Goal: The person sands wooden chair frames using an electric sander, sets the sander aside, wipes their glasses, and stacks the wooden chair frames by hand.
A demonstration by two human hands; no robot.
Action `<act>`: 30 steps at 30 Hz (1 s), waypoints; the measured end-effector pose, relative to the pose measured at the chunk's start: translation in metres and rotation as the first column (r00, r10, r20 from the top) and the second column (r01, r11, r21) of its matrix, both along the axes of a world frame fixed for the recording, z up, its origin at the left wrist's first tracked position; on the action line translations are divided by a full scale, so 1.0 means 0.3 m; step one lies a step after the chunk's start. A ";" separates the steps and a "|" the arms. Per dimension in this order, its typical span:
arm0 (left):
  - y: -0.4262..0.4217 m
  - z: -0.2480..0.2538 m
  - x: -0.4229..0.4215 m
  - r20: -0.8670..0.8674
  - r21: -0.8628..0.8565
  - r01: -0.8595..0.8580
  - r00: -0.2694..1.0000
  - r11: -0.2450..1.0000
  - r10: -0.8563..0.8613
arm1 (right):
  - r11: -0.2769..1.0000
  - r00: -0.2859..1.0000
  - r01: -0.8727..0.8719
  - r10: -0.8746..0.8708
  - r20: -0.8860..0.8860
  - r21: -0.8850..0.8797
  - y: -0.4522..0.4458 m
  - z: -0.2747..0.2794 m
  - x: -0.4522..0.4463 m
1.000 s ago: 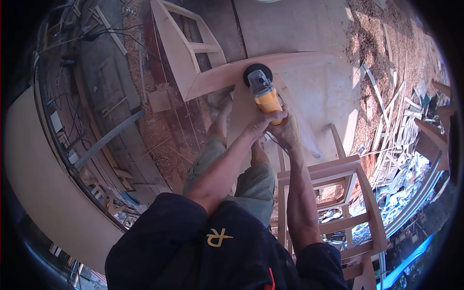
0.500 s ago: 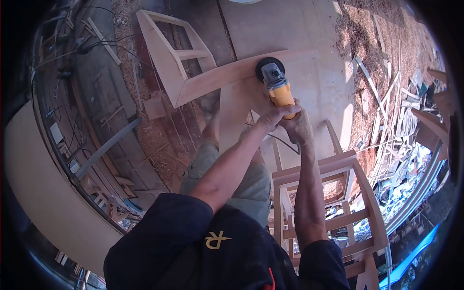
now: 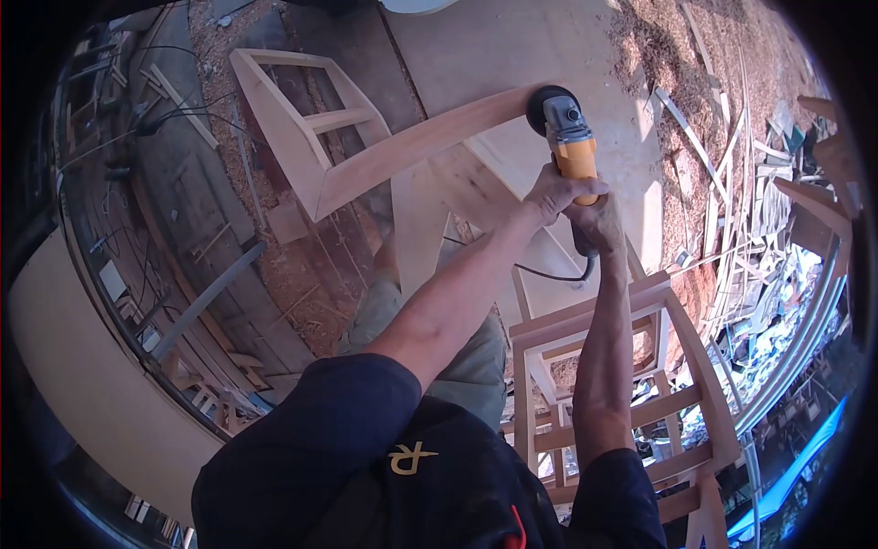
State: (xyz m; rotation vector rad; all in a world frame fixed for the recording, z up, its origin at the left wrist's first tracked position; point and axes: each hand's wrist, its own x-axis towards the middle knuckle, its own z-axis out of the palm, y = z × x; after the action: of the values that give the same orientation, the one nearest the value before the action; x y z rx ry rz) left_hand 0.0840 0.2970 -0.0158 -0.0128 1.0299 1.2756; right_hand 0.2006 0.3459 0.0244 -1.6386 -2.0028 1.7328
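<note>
Both my hands grip a yellow and grey angle grinder (image 3: 573, 151) with a round black disc (image 3: 549, 102). My left hand (image 3: 554, 192) wraps round the yellow body from the left. My right hand (image 3: 598, 224) closes on its rear end, where the cord comes out. The disc lies at the far right end of a long curved wooden piece (image 3: 430, 142); whether it touches the wood I cannot tell. That piece joins a pale wooden frame (image 3: 283, 114) at its left end.
A wooden chair frame (image 3: 631, 384) stands close by my right arm. The grinder's black cord (image 3: 553, 276) hangs below my hands. Wood shavings (image 3: 640, 37) and offcut strips (image 3: 713, 174) litter the right side. A grey board (image 3: 503, 46) lies behind the work.
The grinder and both hands have moved right and slightly up along the curved piece to its far end. The view has shifted slightly.
</note>
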 end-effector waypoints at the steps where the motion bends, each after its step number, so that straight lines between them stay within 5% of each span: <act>1: 0.035 0.010 -0.001 -0.014 -0.019 0.038 0.999 0.999 -0.039 | 1.000 1.000 0.004 -0.004 0.000 0.009 0.022 -0.008 0.010; 7: 0.085 -0.044 0.013 0.019 0.039 0.145 0.989 0.989 -0.146 | 0.991 0.976 0.135 -0.133 0.174 -0.002 0.022 0.031 -0.011; 9: 0.009 -0.013 -0.004 -0.037 -0.033 0.085 0.996 0.996 -0.086 | 1.000 0.998 0.004 -0.004 0.062 0.002 -0.014 -0.032 0.009; 12: -0.150 0.052 -0.096 -0.048 -0.125 0.110 0.992 0.986 -0.117 | 0.993 0.985 -0.114 0.116 0.125 -0.025 -0.135 -0.026 -0.032; 18: -0.488 0.040 -0.185 0.105 -0.144 -0.191 0.973 0.971 0.207 | 0.979 0.976 -0.188 0.176 -0.131 -0.083 -0.395 0.043 -0.258; 22: -0.693 0.006 -0.276 0.123 -0.131 -0.403 0.900 0.906 0.419 | 0.926 0.928 -0.371 0.368 -0.057 -0.072 -0.524 0.037 -0.420; 27: -0.922 0.036 -0.436 -0.082 -0.108 -0.525 0.851 0.845 0.518 | 0.845 0.846 -0.527 0.532 0.039 -0.096 -0.683 0.028 -0.609; 30: -1.023 -0.068 -0.469 0.028 -0.073 -0.594 0.801 0.801 0.597 | 0.814 0.816 -0.578 0.576 -0.044 -0.054 -0.749 0.006 -0.680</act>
State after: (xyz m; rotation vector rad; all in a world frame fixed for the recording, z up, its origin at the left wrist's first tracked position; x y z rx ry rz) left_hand -0.0568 -0.0099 -0.0362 -0.4496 1.0593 1.8051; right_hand -0.0034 0.1210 0.0263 -1.0539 -2.6527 1.9763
